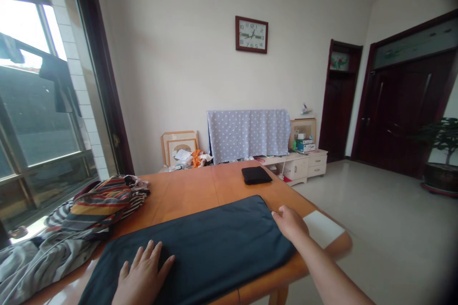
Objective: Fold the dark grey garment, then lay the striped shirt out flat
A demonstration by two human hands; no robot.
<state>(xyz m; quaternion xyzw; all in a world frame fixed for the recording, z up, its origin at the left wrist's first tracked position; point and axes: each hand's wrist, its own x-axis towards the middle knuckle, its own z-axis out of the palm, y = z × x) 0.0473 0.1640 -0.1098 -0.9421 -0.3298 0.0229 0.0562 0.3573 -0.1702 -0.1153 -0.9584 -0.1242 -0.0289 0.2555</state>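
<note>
A dark teal folded cloth (207, 243) lies flat across the near part of the orange wooden table (186, 190). My left hand (143, 274) rests palm down on the cloth's near left part, fingers spread. My right hand (289, 221) sits at the cloth's far right edge, fingers curled over the fabric's rim. A small black folded item (256, 175) lies farther back on the table, apart from both hands.
A heap of striped and grey clothes (89, 209) covers the table's left side by the window (36, 105). A white paper (322, 228) lies at the right table edge. Beyond stand a low cabinet (300, 164), a cloth-draped object (248, 134), dark doors and a potted plant (442, 152).
</note>
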